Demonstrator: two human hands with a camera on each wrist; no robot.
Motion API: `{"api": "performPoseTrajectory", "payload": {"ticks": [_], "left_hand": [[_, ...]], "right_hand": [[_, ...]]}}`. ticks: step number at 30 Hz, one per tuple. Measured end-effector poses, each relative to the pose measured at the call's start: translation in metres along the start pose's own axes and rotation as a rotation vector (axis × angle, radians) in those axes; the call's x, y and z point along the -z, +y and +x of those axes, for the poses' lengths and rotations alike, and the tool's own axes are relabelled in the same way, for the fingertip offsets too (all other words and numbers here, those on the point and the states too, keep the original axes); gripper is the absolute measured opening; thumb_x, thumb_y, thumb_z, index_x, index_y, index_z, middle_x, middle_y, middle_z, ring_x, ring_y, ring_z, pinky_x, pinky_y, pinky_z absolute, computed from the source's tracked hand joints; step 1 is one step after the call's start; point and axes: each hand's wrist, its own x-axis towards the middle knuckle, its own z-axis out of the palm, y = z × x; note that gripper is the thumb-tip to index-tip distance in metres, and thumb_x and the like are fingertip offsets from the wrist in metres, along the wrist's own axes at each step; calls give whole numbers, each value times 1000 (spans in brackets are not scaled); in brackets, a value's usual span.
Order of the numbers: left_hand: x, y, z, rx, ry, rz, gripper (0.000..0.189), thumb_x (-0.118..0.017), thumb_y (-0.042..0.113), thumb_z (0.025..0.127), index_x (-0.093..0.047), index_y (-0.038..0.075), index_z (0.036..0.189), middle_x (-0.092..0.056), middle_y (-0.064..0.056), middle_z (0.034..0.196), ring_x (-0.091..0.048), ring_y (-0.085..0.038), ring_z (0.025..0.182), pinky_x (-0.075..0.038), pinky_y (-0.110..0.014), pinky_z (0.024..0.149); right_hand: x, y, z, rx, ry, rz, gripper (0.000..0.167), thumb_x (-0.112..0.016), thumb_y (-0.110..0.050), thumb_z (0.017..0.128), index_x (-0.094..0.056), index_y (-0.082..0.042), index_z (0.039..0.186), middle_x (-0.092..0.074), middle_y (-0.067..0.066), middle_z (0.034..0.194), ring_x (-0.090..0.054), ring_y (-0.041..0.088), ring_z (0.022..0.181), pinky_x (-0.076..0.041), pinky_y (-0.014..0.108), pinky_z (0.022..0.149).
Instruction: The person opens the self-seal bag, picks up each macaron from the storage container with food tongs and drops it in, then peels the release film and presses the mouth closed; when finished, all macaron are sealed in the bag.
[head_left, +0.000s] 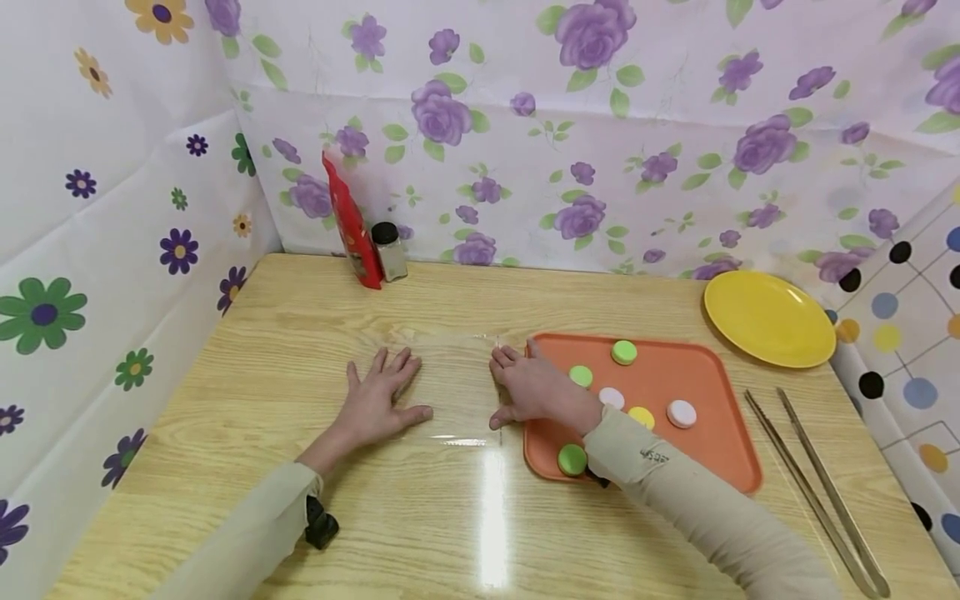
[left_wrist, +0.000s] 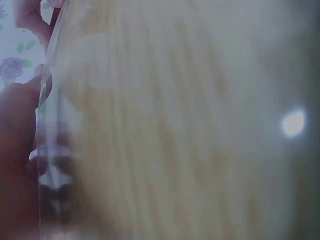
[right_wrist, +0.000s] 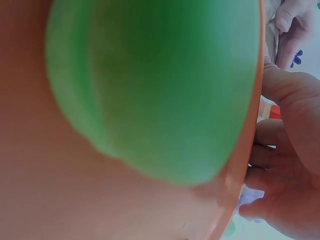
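A clear plastic sheet (head_left: 465, 387) lies on the wooden table, its edges showing mainly as thin shiny lines. My left hand (head_left: 377, 402) rests at its left side, fingers spread and thumb pointing inward. At the sheet's right edge is my right hand (head_left: 534, 390), with extended fingers, its forearm crossing the orange tray (head_left: 716, 446). Neither hand grips anything. On the tray lie several small macaron-like rounds, among them a lime one (head_left: 623, 352), a white one (head_left: 682, 414) and a yellow one (head_left: 642, 417). A green round (right_wrist: 165, 90) fills much of the right wrist view.
Metal tongs (head_left: 806, 471) lie right of the tray. A yellow plate (head_left: 768, 318) sits at the back right. A red packet (head_left: 351, 223) and a black-lidded jar (head_left: 390, 252) stand at the back left. Flowered cloth (head_left: 517, 133) borders the table's back.
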Motion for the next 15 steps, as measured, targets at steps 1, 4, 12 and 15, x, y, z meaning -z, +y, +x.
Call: {"api": "performPoseTrajectory", "payload": {"ticks": [1, 4, 12, 15], "left_hand": [[-2, -1, 0, 1, -3, 6, 81, -74, 51, 87, -47, 7, 149, -31, -19, 158, -13, -49, 146, 5, -79, 104], [-8, -3, -1, 4, 2, 28, 78, -71, 54, 88, -49, 11, 149, -29, -18, 159, -11, -47, 147, 6, -77, 105], [-13, -4, -2, 18, 66, -4, 59, -73, 47, 88, -63, 13, 135, -39, -11, 154, -15, -45, 147, 5, -74, 107], [-14, -3, 0, 35, 98, -24, 52, -75, 42, 88, -67, 12, 130, -48, -7, 148, -20, -44, 146, 2, -73, 109]], "right_hand": [[0, 0, 0, -1, -6, 1, 102, -65, -68, 83, -34, 1, 153, -26, 19, 160, -20, 31, 149, -10, 61, 116], [0, -1, 1, -4, -18, -6, 103, -65, -69, 83, -34, 1, 153, -25, 19, 160, -20, 31, 149, -11, 61, 117], [0, -1, 1, -1, -18, -30, 104, -63, -70, 83, -35, 1, 153, -26, 20, 160, -22, 33, 148, -12, 61, 116], [0, -1, 2, 2, -14, -32, 104, -64, -70, 83, -35, 2, 152, -27, 20, 159, -23, 33, 148, -12, 62, 116]]}}
